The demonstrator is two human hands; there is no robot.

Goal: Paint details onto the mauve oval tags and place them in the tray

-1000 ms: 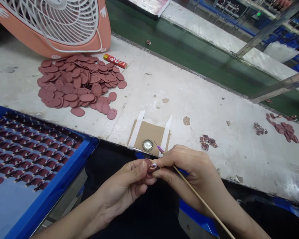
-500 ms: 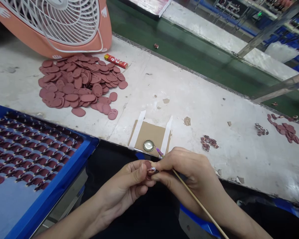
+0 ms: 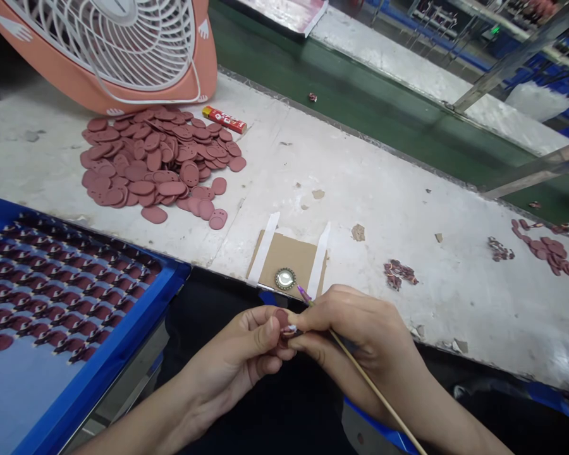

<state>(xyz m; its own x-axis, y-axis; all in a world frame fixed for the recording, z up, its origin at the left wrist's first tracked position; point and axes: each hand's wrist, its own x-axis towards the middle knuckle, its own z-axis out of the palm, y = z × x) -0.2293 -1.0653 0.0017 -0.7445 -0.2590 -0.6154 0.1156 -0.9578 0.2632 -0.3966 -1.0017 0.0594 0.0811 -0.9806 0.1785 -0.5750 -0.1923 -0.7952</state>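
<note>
Over my lap, just off the table edge, my left hand (image 3: 239, 354) is closed, pinching a reddish-brown oval piece (image 3: 281, 318) between thumb and fingers. My right hand (image 3: 365, 338) meets it from the right, its thumb and forefinger pressed to a small part with a whitish spot (image 3: 290, 328) at the oval piece. The same hand grips a thin wooden stick (image 3: 377, 388) with a purple tip, pointing up and left. By that tip a bottle cap (image 3: 285, 279) with something clear and shiny inside rests on a cardboard piece (image 3: 291, 249) taped to the table. Fingers partly hide the held parts.
A heap of reddish-brown oval pieces (image 3: 161, 158) lies at left, beside a red-and-yellow lighter-like object (image 3: 224, 119) and an orange fan (image 3: 123, 44). A blue-rimmed tray (image 3: 118, 357) holds rows of dark red figures (image 3: 52, 284). Small dark parts (image 3: 401, 273) and more ovals (image 3: 550, 249) lie right.
The whole view has shifted slightly. Both hands stay together on the small piece, with only slight finger movement; the stick remains in my right hand.
</note>
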